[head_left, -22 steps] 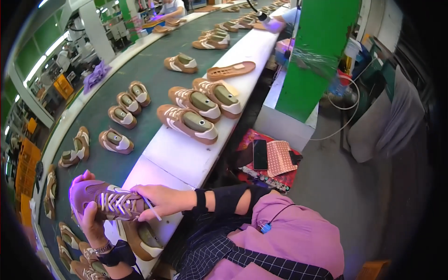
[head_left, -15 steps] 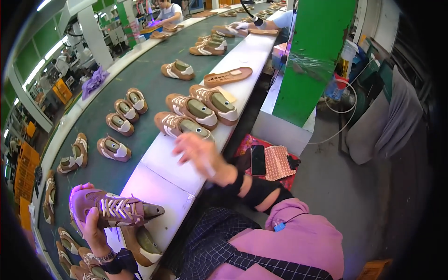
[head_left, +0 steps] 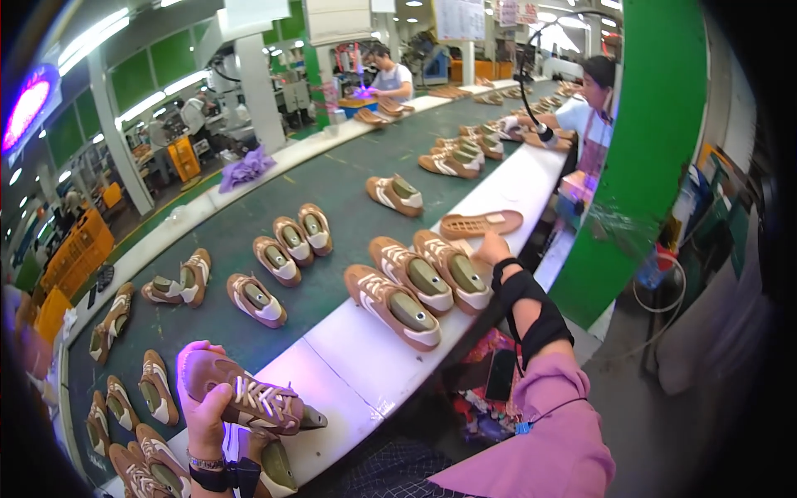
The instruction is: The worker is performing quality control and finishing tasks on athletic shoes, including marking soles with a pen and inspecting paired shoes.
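My left hand (head_left: 209, 411) is closed around a brown lace-up shoe (head_left: 259, 402), its pale laces upward and its toe in my palm. An olive last fills the shoe's opening. My right hand (head_left: 495, 252) reaches to the white ledge, next to a small cream piece (head_left: 466, 246) and a tan rubber sole (head_left: 481, 224). Its fingers are mostly hidden behind the back of the hand. Just left of it, three brown shoes (head_left: 407, 270) with lasts inside stand side by side. Under the held shoe, another shoe (head_left: 277, 466) is partly hidden.
The green conveyor belt (head_left: 332, 178) carries several similar shoes. A white ledge (head_left: 344, 373) runs along its near side. A green pillar (head_left: 656, 166) stands at the right. Two people work farther along the belt. A purple cloth (head_left: 246, 169) lies on the far rim.
My right hand has moved forward and right, past the three shoes to the cream piece by the sole. The view has tilted up and turned right; my left hand still holds the shoe.
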`<state>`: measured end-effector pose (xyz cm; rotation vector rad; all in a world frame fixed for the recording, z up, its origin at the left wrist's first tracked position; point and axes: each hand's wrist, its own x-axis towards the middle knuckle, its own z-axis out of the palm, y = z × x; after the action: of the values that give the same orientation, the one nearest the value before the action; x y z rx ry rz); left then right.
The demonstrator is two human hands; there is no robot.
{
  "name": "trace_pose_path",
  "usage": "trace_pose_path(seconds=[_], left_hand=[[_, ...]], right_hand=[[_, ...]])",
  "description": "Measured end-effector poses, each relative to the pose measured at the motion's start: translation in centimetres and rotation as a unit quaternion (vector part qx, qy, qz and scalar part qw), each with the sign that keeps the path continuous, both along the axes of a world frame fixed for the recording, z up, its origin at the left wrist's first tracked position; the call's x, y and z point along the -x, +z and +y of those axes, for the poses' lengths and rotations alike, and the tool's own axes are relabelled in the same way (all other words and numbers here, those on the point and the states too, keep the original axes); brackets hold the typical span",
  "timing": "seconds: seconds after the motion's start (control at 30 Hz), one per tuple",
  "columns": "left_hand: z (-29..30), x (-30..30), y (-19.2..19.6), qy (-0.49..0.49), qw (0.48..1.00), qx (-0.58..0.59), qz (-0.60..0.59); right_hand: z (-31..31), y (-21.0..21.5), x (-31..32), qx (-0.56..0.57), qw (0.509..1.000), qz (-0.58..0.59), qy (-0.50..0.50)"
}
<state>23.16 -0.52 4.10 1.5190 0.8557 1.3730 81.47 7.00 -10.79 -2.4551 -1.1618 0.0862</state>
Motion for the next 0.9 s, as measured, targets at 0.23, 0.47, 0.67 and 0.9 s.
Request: trace_pose_path(seconds=[0.23, 0.47, 0.67, 0.9], left_hand=[[-0.3, 0.6, -0.3, 0.015, 1.000, -0.013, 0.012], [2.1, 1.4, -1.9, -0.053, 0.994, -0.012, -0.093], [3.7, 1.6, -2.4, 0.024, 0.996, -0.059, -0.054], [3.7, 0.4, -2.0, 0.016, 0.996, -0.074, -0.053]], right_hand=[[0.6, -0.7, 0.1, -0.019, 0.993, 0.108, 0.034], [-3.9, 0.3, -2.6, -0.221, 0.931, 0.287, 0.038], [-5.9, 10.3, 10.8, -0.365, 0.814, 0.386, 0.234], [-4.4, 14.1, 34.1, -0.292, 0.731, 0.444, 0.429]])
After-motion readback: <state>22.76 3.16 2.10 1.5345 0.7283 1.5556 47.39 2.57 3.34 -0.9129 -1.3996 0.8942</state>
